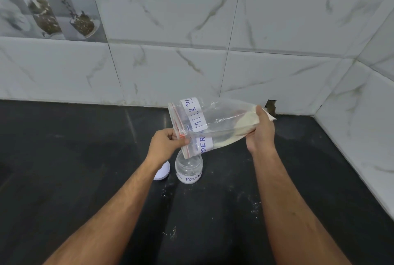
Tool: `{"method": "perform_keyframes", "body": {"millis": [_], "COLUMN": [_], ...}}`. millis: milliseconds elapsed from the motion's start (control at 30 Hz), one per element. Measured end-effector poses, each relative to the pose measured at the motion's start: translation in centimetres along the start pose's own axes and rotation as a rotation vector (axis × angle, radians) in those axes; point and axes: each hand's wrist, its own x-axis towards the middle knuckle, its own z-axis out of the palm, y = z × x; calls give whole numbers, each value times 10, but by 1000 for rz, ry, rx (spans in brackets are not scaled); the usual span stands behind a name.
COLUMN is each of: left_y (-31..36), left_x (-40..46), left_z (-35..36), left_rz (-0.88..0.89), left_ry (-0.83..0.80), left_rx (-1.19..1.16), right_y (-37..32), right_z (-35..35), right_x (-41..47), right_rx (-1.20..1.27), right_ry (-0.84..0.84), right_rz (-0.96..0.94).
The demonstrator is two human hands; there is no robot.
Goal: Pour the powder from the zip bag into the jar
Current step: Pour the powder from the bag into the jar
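- Far left, up on the wall: decorative tile (51,2) printed with bowls and herbs, set among white marble-look wall tiles (266,30).
- Below, running the full width: black countertop (64,168), dusted with white specks of spilled powder (253,206) toward the middle and right.
- Left of centre: white lid (163,171) lying flat on the counter, just beside the jar and partly hidden behind the left forearm.
- Left hand (165,144) raised above the jar, thumb and fingers pinching the red-striped zip edge of the bag at its lower corner.
- Directly under that corner: clear jar (189,168) standing upright on the counter, uncapped, with a handwritten label reading in part "K POWDE" and a thin white layer at the bottom.
- Centre: transparent zip bag (213,125) held in the air on a slant, mouth end low and left over the jar's opening, bottom end higher and right; white label with blue lettering "MILK PO" and "DER" folded across it.
- Inside the bag's raised end: pale powder (245,122) bunched in the corner, with a thin trail along the lower crease.
- Right hand (261,131) grasping that powder-filled bottom end, fingers wrapped over it.
- Far right: tiled side wall meeting the back wall in a corner, with a small dark gap (270,105) in the tiles at counter level.
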Motion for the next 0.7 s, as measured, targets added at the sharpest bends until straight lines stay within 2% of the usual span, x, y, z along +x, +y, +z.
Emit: {"method": "perform_keyframes", "body": {"millis": [300, 700], "left_y": [-24, -44], "left_x": [-3, -5], "left_z": [1, -6], "left_rz": [-56, -57], "left_ry": [-31, -39], "left_rx": [-19, -32], "right_y": [-4, 1], "right_z": [17, 41], "right_x": [-14, -29], "right_rx": [-191, -341], "right_ry": [-80, -122], "right_rz": [-111, -155]}}
